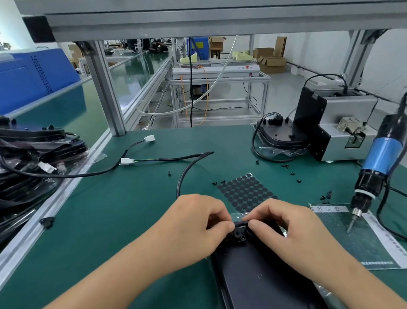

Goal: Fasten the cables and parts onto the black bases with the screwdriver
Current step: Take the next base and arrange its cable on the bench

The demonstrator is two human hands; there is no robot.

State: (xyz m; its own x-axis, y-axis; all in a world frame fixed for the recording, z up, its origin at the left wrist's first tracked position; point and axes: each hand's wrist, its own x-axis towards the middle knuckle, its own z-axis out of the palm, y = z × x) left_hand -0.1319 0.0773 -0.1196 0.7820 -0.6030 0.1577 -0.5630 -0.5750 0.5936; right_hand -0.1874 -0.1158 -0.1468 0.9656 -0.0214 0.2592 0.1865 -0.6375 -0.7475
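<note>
A black base (pixel 260 276) lies on the green mat in front of me, its far end under my fingers. My left hand (pixel 196 225) and my right hand (pixel 283 226) both pinch a small black clamp part (pixel 240 229) at that far end. A black cable (pixel 189 167) with white connectors (pixel 127 161) runs from under my left hand back across the mat. The blue and black electric screwdriver (pixel 378 157) hangs at the right, tip down, untouched.
Loose black screws (pixel 291 173) are scattered past a sheet of round black pads (pixel 246 191). A finished base (pixel 281 133) leans by the grey screw feeder (pixel 341 124) at back right. A pile of bagged bases (pixel 20 159) fills the left conveyor. A laminated sheet (pixel 364 236) lies at right.
</note>
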